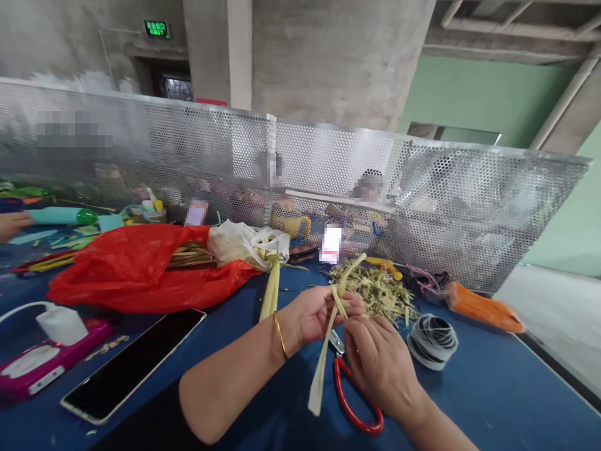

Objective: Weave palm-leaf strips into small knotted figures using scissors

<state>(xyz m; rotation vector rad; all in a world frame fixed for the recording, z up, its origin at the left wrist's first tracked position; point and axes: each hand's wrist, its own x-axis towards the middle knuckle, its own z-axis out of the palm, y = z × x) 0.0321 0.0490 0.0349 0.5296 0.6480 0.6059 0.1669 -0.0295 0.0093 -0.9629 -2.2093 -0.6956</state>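
Note:
Two pale green-yellow leaf strips [320, 374] cross each other between my hands above the blue table. My left hand [323, 310], with a gold bangle at the wrist, pinches them near the crossing. Fingers of my right hand [382, 360] are closed on one strip's end, just right of the crossing; the fingertips are partly hidden. Below my hands lie red-handled scissors [354, 401], their blades partly covered by the right hand. Behind is a heap of cut leaf scraps [380, 289]. More long leaf strips [271, 289] lie left of my left hand.
A red plastic bag [126, 269], a white bag [244, 241], a phone [136, 363] and a magenta power strip [51, 360] occupy the left. At right are a ribbon roll [432, 341] and an orange packet [483, 307]. A perforated metal divider [323, 156] stands behind; another person's hand [14, 224] is far left.

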